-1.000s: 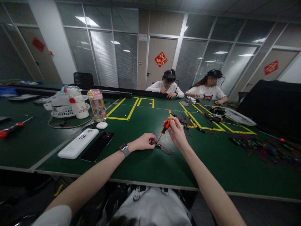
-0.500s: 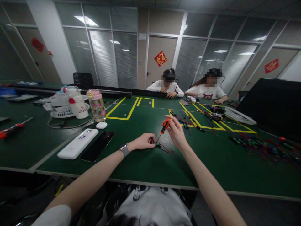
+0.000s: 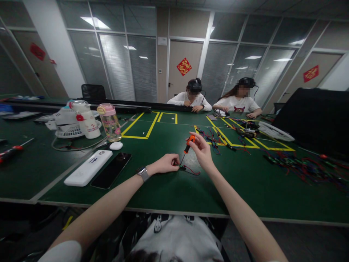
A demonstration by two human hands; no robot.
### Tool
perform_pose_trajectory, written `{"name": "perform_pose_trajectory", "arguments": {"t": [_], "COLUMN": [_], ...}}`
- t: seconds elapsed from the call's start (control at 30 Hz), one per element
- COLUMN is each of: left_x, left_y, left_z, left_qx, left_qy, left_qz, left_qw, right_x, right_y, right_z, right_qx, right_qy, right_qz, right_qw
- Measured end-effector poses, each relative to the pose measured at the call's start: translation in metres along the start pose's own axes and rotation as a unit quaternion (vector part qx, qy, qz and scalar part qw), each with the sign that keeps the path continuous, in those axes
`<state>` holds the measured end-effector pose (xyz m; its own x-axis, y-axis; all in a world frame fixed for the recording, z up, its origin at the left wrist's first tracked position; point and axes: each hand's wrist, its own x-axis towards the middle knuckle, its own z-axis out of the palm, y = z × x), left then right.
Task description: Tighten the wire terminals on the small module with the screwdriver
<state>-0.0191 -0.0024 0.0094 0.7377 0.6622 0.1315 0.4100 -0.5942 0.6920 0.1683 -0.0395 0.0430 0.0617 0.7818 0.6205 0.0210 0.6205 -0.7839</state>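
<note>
My right hand [image 3: 202, 152] is closed around a small screwdriver [image 3: 188, 144] with an orange and black handle, its tip angled down to a small dark part with red wires [image 3: 184, 168] on the green table [image 3: 169, 189]. My left hand [image 3: 167, 163], with a watch on the wrist, pinches that part from the left and holds it against the table top. The two hands are close together, just beyond the table's middle front.
A white power bank [image 3: 88, 167] and a black phone [image 3: 111, 170] lie at left, with a pink-capped bottle [image 3: 110, 122], white mug [image 3: 86, 124] and fan behind. Coloured wires [image 3: 302, 166] spread at right. Two people sit across the table. A red screwdriver [image 3: 11, 152] lies far left.
Both hands stay on the part and screwdriver with almost no movement; the view has shifted slightly, so everything sits a little lower left in the picture.
</note>
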Motion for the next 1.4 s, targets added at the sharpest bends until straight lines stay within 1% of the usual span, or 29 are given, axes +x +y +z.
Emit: {"name": "perform_pose_trajectory", "arguments": {"t": [0.17,0.23,0.33,0.5,0.6,0.7,0.77,0.8,0.83,0.87,0.9,0.97,1.0,1.03,1.07,1.13,1.23,1.4], "left_x": [0.0,0.0,0.0,0.0,0.0,0.0,-0.001,-0.001,-0.001,-0.001,-0.002,-0.002,-0.002,-0.002,-0.002,-0.002,-0.001,0.0], "left_y": [-0.001,-0.002,-0.002,-0.003,-0.004,-0.004,-0.003,-0.002,-0.002,-0.001,-0.001,0.0,0.001,0.001,0.002,0.003,0.003,0.001], "left_z": [0.0,0.0,0.001,0.003,0.003,0.003,0.002,0.002,0.002,0.001,0.001,0.001,0.001,0.001,0.001,0.001,0.001,0.002], "left_qx": [-0.004,-0.007,-0.003,0.004,0.007,0.009,0.013,0.017,0.022,0.026,0.029,0.035,0.038,0.041,0.042,0.039,0.029,0.033], "left_qy": [0.002,0.0,0.0,0.008,0.009,0.007,0.006,0.006,0.008,0.01,0.011,0.012,0.012,0.013,0.014,0.013,0.01,0.008], "left_qz": [0.0,0.007,0.013,0.021,0.027,0.03,0.03,0.028,0.024,0.02,0.017,0.016,0.016,0.016,0.013,0.004,-0.003,0.008], "left_qw": [1.0,1.0,1.0,1.0,1.0,0.999,0.999,0.999,0.999,0.999,0.999,0.999,0.999,0.999,0.999,0.999,1.0,0.999], "right_x": [0.0,0.0,0.0,0.004,0.006,0.005,0.004,0.004,0.003,0.003,0.002,0.001,0.001,0.0,0.0,-0.001,-0.002,-0.005], "right_y": [-0.002,-0.003,-0.004,-0.004,-0.003,-0.002,-0.002,-0.002,-0.002,-0.002,-0.002,-0.003,-0.003,-0.004,-0.004,-0.005,-0.004,-0.004], "right_z": [0.0,0.0,0.0,-0.003,-0.004,-0.004,-0.005,-0.006,-0.007,-0.008,-0.009,-0.008,-0.007,-0.006,-0.005,-0.003,-0.001,0.002], "right_qx": [0.009,0.006,0.009,0.043,0.048,0.007,-0.069,-0.122,-0.182,-0.247,-0.315,-0.437,-0.481,-0.51,-0.528,-0.542,-0.549,-0.567], "right_qy": [-0.024,-0.024,0.001,0.07,0.088,0.095,0.084,0.066,0.034,-0.012,-0.067,-0.179,-0.223,-0.254,-0.275,-0.297,-0.316,-0.344], "right_qz": [-0.004,-0.008,-0.015,-0.035,-0.037,-0.037,-0.041,-0.042,-0.039,-0.032,-0.019,0.019,0.036,0.047,0.055,0.06,0.06,0.071], "right_qw": [1.0,1.0,1.0,0.996,0.994,0.995,0.993,0.99,0.982,0.968,0.947,0.881,0.847,0.82,0.801,0.784,0.772,0.745]}}
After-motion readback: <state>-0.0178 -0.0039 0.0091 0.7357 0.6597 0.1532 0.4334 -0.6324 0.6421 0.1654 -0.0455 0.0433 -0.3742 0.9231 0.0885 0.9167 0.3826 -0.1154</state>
